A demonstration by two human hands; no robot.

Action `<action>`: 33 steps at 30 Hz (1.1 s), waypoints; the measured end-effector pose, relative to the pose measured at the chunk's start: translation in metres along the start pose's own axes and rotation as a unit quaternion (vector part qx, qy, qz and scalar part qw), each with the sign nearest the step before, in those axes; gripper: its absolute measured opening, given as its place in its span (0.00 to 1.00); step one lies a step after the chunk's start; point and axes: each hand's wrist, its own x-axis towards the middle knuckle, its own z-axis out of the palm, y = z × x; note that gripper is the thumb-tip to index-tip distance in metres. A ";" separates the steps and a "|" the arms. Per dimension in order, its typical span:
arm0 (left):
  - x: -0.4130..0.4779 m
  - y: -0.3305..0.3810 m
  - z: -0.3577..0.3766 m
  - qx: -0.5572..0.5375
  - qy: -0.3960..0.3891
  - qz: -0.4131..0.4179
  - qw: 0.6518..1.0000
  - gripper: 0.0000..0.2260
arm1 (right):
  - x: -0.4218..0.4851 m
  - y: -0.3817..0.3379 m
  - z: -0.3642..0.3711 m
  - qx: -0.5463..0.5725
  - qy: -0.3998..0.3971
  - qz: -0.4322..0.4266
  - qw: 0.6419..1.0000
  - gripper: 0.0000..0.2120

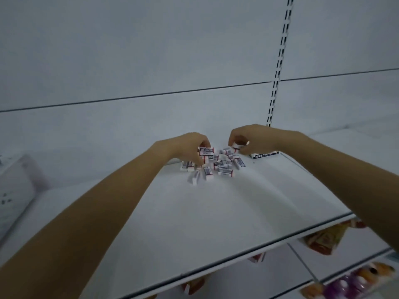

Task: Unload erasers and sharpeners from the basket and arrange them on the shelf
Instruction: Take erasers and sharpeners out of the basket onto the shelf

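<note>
On the white shelf (pixel 216 212), loose erasers (pixel 223 167) lie heaped near its back edge, the arranging step seemingly in hand. The left grip (pixel 192 145) pinches stacked erasers, the right grip (pixel 252 139) curls round one; squaring them into rows likely comes next. Basket out of frame; labels blurred.

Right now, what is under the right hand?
The right hand pinches one eraser; a box marked 4B pokes out beneath. The hand covers the rest of that box.

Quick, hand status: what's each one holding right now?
Left hand: grips erasers.
Right hand: pinches an eraser.
</note>
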 end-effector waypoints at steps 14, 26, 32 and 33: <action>0.005 -0.005 0.018 -0.077 -0.033 -0.063 0.994 0.21 | 0.057 0.019 0.047 0.002 -0.085 -0.107 0.991 0.23; -0.005 0.020 0.076 -0.002 0.002 -0.211 0.977 0.31 | 0.042 0.039 0.082 -0.005 -0.081 -0.138 0.987 0.35; 0.002 0.023 0.067 0.010 -0.018 -0.251 0.968 0.24 | 0.048 0.042 0.078 0.018 -0.075 -0.148 0.986 0.38; -0.001 0.024 0.064 0.013 -0.012 -0.255 0.967 0.23 | 0.047 0.042 0.076 0.018 -0.070 -0.151 0.986 0.38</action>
